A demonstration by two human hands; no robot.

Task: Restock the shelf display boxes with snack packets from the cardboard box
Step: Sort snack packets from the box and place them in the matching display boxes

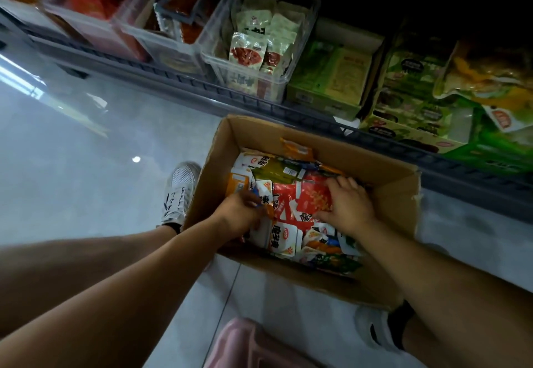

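An open cardboard box (386,212) stands on the floor below the shelf, filled with mixed snack packets in white, red, orange and green. My left hand (240,213) reaches into its left side, fingers curled around a small blue and orange packet (261,202). My right hand (350,204) is inside the box too, gripping a red packet (313,199) by its right edge. On the shelf above sit a clear display box (259,50) with white and red packets, and a green carton display box (331,79).
More clear bins (161,27) with red snacks line the shelf to the left; green cartons and yellow bags (490,79) lie at the right. A grey shelf rail (202,88) runs across. My shoes (180,191) flank the box on the tiled floor.
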